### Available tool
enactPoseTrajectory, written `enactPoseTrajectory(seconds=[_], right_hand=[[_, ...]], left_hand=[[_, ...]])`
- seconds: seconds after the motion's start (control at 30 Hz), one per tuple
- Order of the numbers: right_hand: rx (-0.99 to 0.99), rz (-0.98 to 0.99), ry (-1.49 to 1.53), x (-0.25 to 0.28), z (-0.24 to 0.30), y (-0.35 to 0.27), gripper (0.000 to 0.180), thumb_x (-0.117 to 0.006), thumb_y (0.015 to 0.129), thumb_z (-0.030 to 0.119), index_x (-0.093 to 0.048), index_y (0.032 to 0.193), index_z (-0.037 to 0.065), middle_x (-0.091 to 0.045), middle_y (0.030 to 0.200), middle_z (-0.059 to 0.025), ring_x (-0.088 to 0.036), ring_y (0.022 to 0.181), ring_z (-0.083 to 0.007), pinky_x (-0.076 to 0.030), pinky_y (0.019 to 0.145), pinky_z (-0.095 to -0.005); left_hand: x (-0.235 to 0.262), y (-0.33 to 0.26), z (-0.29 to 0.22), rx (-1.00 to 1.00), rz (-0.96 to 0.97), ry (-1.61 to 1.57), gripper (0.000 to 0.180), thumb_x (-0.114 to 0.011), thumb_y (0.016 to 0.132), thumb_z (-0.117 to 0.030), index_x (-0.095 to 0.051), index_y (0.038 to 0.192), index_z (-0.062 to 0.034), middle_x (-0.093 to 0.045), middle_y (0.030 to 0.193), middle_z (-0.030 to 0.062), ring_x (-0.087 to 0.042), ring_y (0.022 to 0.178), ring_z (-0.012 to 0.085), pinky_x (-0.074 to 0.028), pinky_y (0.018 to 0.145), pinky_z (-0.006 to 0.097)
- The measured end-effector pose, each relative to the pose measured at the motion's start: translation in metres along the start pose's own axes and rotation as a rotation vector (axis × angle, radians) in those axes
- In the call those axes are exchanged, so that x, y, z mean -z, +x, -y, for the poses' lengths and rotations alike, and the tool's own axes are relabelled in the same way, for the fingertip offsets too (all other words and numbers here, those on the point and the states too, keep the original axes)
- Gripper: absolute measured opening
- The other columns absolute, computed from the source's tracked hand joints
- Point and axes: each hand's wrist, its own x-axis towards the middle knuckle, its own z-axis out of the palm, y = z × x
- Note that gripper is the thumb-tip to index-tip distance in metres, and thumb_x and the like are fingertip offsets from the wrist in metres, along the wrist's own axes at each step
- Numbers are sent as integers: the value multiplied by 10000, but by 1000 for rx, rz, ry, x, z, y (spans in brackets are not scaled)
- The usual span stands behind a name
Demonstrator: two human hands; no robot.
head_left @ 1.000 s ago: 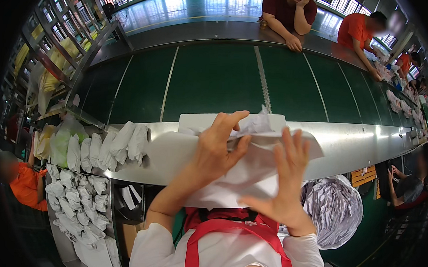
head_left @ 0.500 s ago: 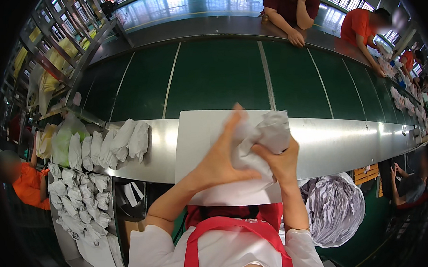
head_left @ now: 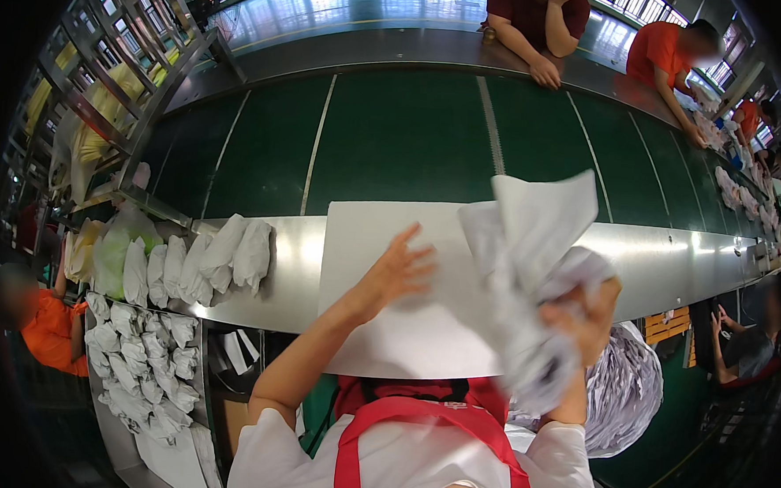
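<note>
My right hand point(head_left: 590, 321) is closed around a bunch of crumpled white paper point(head_left: 536, 243), raised above the right side of a white board point(head_left: 360, 242). One broad end of the paper flares up and away from me; the lower end is bunched and blurred. My left hand point(head_left: 398, 271) hovers over the middle of the board with its fingers spread and nothing in them. The board lies flat on the metal table edge point(head_left: 297, 248) in front of me.
White paper-wrapped bundles point(head_left: 224, 251) line the metal ledge at left, with more stacked in a tray point(head_left: 128, 447) below. A round bag of crumpled paper point(head_left: 630, 393) stands at right. Beyond runs a green conveyor belt point(head_left: 396, 138). Several people work around it.
My left hand has come off the paper and opened. My right hand has carried the paper rightward, and its broad end has spread out.
</note>
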Motion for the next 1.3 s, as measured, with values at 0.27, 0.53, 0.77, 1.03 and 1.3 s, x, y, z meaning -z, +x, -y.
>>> enactPoseTrajectory(seconds=[0.27,0.53,0.77,1.03,1.3], right_hand=[[459,339,380,-49,32,18,303,-668,661,152,-606,958,155,-583,874,-1,-570,796,-160,-437,733,-305],[-213,302,602,-41,29,27,555,-808,516,113,-567,1014,70,-565,1045,-100,-543,993,-279,-393,957,-383],[-614,508,591,-45,25,19,484,-715,602,49,-542,1052,8,-554,992,-111,-577,887,-241,-446,795,-299],[-461,363,297,-69,60,-7,897,-754,637,175,-262,1369,16,-355,1328,-183,-399,1219,-304,-322,1010,-388],[-533,487,530,-78,53,-14,725,-730,691,200,-362,1279,-10,-464,1213,-141,-478,1123,-251,-366,958,-348]], left_hand=[[-16,32,0,59,407,-60,469,-548,893,-330,-471,1260,-47,-566,1178,137,-570,1032,199,-482,867,295],[-30,21,18,-463,31,383,273,-561,842,-182,-535,1086,-62,-561,1013,34,-539,916,127,-446,815,276],[-37,-17,-27,-340,80,788,696,-723,757,-290,-368,1273,12,-484,1222,183,-531,1070,264,-430,895,332],[-66,-25,-15,-517,-287,425,367,-703,775,-233,-510,981,0,-588,962,173,-584,882,289,-446,779,356],[-71,-1,4,-833,-624,663,420,-589,861,-382,-481,1081,-40,-581,1116,159,-595,922,208,-393,856,307]])
